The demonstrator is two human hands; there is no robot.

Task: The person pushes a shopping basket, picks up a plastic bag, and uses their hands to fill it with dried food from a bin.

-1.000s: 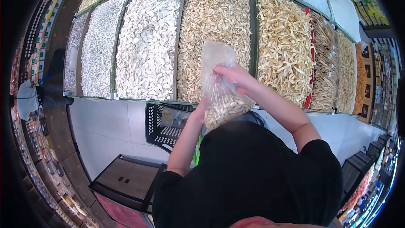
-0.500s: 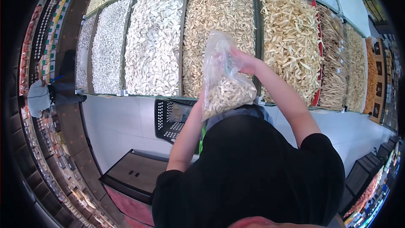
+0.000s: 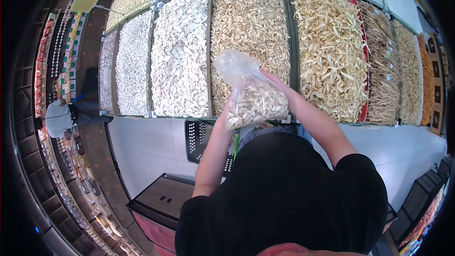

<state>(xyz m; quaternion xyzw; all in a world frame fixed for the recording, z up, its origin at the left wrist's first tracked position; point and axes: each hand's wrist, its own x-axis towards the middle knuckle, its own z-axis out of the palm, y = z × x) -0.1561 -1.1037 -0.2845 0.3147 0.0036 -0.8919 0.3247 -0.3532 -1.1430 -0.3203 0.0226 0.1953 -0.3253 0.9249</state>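
A clear plastic bag [image 3: 258, 104], its lower part filled with pale tan dried slices, is held up in front of my chest. My left hand [image 3: 228, 109] grips its left side, with the fingers mostly hidden behind the plastic. Along the upper right side, my right hand [image 3: 278, 84] is closed on the bag, its fingertips partly out of sight. The loose, crumpled top [image 3: 237, 64] of the bag leans left. Behind it lies a bin of similar tan dried slices [image 3: 251, 19].
White slices [image 3: 180, 52] fill the bin to the left, yellowish curled strips [image 3: 329, 52] the one to the right. Below the bins' front edge is a dark shopping basket [image 3: 194, 142]. A brown-topped case [image 3: 163, 199] stands lower left. Another person [image 3: 59, 118] is at the far left shelves.
The bag's top has sunk and tipped left. My right hand has moved down from the bag's neck to its right side. The whole view has shifted slightly.
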